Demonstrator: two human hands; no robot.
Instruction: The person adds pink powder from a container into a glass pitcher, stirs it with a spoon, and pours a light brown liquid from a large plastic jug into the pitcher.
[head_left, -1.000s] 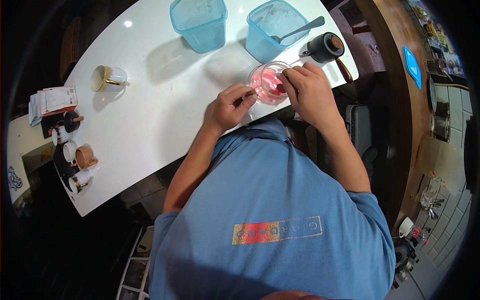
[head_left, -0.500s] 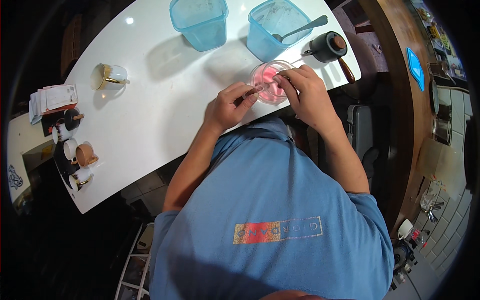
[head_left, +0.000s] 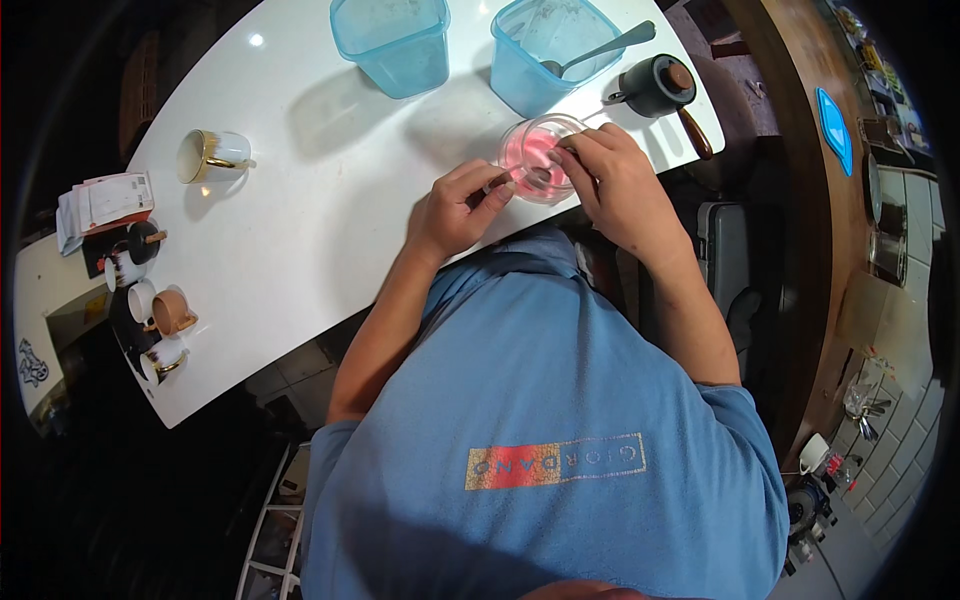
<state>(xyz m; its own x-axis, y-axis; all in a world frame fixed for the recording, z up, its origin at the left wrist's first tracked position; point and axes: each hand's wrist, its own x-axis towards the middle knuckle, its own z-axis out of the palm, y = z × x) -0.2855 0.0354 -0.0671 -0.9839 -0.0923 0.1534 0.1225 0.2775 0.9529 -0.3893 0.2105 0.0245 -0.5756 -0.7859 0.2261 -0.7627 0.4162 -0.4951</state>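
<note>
Both forearms reach up over the white counter (head_left: 300, 200). The left hand (head_left: 455, 210) is curled, fingertips pinched narrowly on a thin utensil handle (head_left: 503, 178) that angles into the small glass bowl (head_left: 535, 150) of pink stuff. The right hand (head_left: 615, 180) clasps the bowl's right rim, covering that side. What the utensil is, perhaps a small spoon, stays hard to make out.
</note>
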